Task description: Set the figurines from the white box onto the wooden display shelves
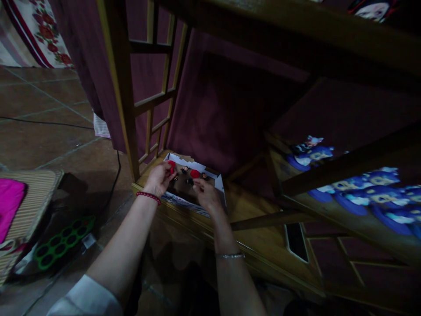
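Note:
A shallow white cardboard box (221, 188) sits at the left end of the wooden shelf, with both my hands over it. My left hand (158, 180), wearing a red bead bracelet, is closed at the box's left side on a small red piece (172, 165). My right hand (207, 195) reaches over the front edge with fingers pinched. A small dark piece (189, 181) is at its fingertips, too small to name. Inside the box lie a red round piece (194, 174) and small figures, one dark and orange (184, 170), another near the right corner (204, 176).
Wooden lattice (154, 105) rises left of the box. Blue figurines (381, 197) stand in rows on a shelf at right. A dark flat panel (296, 241) leans by the lower shelf. Left are a woven seat (36, 202), a green tray with round holes (62, 241) and floor cables.

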{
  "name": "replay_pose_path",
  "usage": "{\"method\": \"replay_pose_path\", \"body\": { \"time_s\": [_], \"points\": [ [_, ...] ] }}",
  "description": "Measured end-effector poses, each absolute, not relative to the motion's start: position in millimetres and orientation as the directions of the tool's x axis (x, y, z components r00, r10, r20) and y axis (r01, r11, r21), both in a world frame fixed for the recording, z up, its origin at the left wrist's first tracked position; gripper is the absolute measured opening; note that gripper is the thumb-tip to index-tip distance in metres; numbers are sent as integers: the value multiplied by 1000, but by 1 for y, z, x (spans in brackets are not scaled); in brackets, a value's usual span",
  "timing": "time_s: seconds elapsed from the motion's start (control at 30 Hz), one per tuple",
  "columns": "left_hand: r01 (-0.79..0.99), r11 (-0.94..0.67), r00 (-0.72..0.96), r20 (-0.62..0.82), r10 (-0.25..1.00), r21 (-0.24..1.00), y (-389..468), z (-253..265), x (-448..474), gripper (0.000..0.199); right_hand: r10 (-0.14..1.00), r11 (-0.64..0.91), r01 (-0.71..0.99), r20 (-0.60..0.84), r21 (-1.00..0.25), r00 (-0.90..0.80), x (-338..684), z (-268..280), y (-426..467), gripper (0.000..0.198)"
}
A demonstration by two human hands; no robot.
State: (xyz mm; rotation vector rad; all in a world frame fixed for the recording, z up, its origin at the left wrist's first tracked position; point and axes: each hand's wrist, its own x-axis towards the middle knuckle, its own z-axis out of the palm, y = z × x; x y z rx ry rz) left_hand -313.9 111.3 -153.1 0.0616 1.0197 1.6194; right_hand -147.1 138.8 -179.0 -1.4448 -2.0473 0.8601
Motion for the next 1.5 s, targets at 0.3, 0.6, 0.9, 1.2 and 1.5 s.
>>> {"method": "replay_pose_path", "body": {
  "time_s": [0.3, 0.6, 0.9, 1.2, 1.5],
  "points": [
    [-796, 83, -238, -436, 868, 599, 115, -154, -300, 22, 952, 238, 628, 51, -741, -301, -155, -173, 142, 29],
    [-790, 187, -88, -410, 908, 584, 117, -154, -267, 18, 942, 290, 648, 91, -704, -323, -151, -159, 124, 40],
    [-806, 190, -107, -454, 885, 560, 117, -154, -268, 15, 951, 249, 739, 14, -626, -308, -137, -152, 126, 39],
    [-801, 205, -124, -490, 863, 562, 120, -154, -275, 13, 946, 240, 772, -37, -589, -322, -142, -150, 134, 37],
    [-774, 117, -255, -475, 842, 623, 119, -160, -283, 10, 847, 377, 813, -190, -443, -497, -153, -171, 143, 38]
  ]
}}
